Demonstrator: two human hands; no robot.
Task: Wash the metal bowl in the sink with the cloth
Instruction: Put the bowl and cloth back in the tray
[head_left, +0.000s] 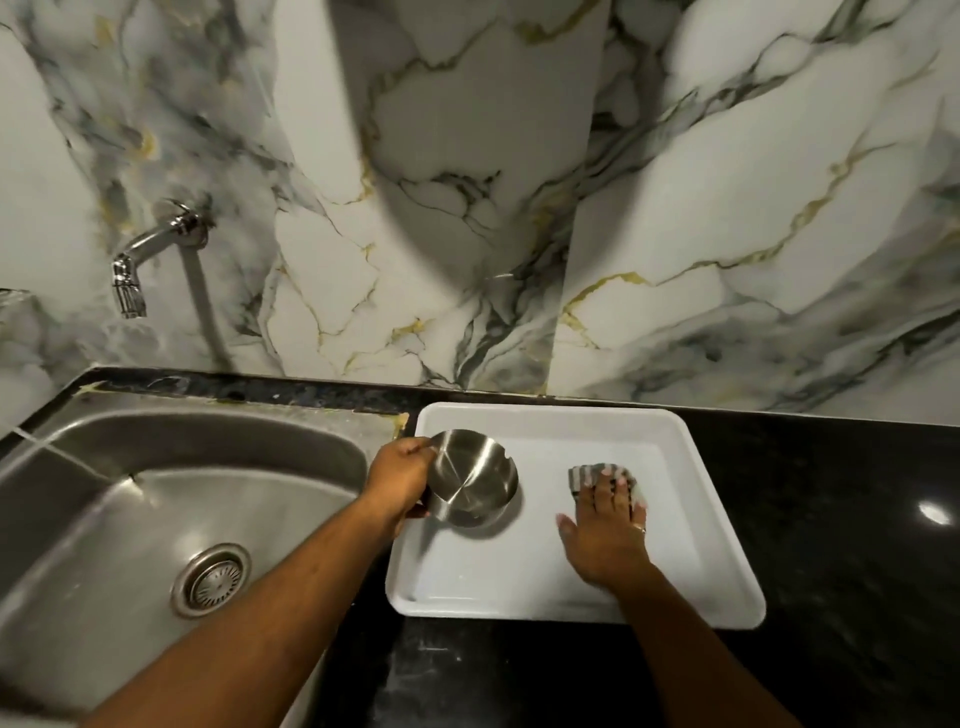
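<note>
The left hand (402, 475) holds the metal bowl (474, 478) in a closed grip on the rim at the bowl's 9 o'clock side, thumb at the rim edge and fingers wrapped beneath. The bowl is tilted, its opening turned up and toward 3 o'clock, over the left part of the white tray (717, 540). Whether its base touches the tray floor cannot be determined.

The right hand (605, 540) lies palm down with fingers spread, a flat and wide grip, not closed around anything. Its fingertips (605, 474) press on the striped cloth (582, 477), which lies bunched on the tray floor at 3 o'clock from the bowl, apart from it. A ring (643, 530) is visible on one finger of this hand.

The tray sits on the black worktop (857, 519). At 9 o'clock from the tray, just beside it, is the stainless steel sink (104, 519), with a round drain strainer (214, 579) in its basin floor. At 12 o'clock above the sink a chrome tap (150, 254) projects from the marble-patterned wall (727, 208). Both forearms enter from 6 o'clock.
</note>
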